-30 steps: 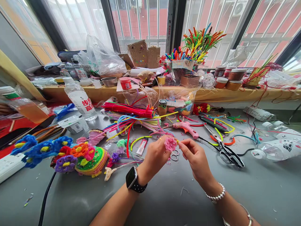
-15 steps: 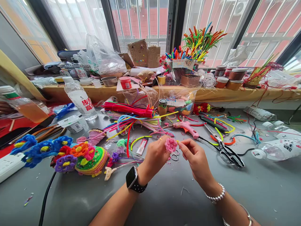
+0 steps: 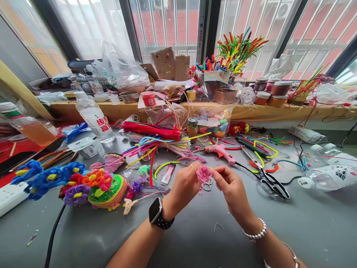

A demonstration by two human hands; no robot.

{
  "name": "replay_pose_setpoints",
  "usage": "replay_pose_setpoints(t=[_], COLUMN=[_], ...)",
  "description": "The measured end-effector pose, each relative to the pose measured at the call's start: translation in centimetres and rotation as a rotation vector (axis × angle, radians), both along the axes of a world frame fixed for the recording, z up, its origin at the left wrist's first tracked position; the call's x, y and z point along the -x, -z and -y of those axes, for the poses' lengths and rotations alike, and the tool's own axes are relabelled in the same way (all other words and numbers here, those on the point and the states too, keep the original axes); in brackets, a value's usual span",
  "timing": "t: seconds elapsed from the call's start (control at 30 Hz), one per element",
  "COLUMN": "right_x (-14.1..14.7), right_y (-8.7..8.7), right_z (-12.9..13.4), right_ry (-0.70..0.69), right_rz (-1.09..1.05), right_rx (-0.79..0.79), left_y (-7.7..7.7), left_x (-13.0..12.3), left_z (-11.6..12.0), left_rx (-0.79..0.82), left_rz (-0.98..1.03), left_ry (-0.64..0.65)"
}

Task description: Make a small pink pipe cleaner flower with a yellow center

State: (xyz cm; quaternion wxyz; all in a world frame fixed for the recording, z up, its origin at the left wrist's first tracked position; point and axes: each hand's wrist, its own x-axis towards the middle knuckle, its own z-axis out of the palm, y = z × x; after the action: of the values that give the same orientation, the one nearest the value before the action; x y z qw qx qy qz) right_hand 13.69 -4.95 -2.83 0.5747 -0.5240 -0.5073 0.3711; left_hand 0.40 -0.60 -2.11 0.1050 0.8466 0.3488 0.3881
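Observation:
A pink fuzzy flower [image 3: 203, 174] is between my two hands, above the grey table [image 3: 195, 234]. My left hand [image 3: 185, 186], with a watch on its wrist, grips the flower from the left with closed fingers. The pinched fingertips of my right hand [image 3: 230, 184] touch the flower's right edge; a small bit of yellow shows there, mostly hidden. Small silver scissors [image 3: 206, 187] lie just beneath the flower. Beyond my hands lies a pink glue gun [image 3: 221, 152].
Black-handled scissors [image 3: 272, 184] lie on the right, near plastic bottles [image 3: 330, 176]. Colourful fuzzy flowers [image 3: 52, 176] are at the left, by a clear bottle [image 3: 93, 117]. Red fuzzy stems [image 3: 152, 129] lie behind my hands, before a cluttered ledge [image 3: 122, 109].
My right fingertips have moved slightly left, onto the pink flower's edge. The yellow bit between them shows less. My left hand has stayed nearly in place.

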Motion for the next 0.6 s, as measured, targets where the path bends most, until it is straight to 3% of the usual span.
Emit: replay_pose_setpoints(t=[0.2, 0.6], right_x=[0.0, -1.0], right_y=[0.0, -0.6], right_z=[-0.1, -0.5], right_ry=[-0.009, -0.035], right_rz=[0.002, 0.198], right_rx=[0.002, 0.06], left_y=[0.0, -0.1], left_x=[0.0, 0.0], left_z=[0.0, -0.1], left_rx=[-0.064, -0.02], left_rz=[-0.034, -0.133], left_ry=[0.0, 0.01])
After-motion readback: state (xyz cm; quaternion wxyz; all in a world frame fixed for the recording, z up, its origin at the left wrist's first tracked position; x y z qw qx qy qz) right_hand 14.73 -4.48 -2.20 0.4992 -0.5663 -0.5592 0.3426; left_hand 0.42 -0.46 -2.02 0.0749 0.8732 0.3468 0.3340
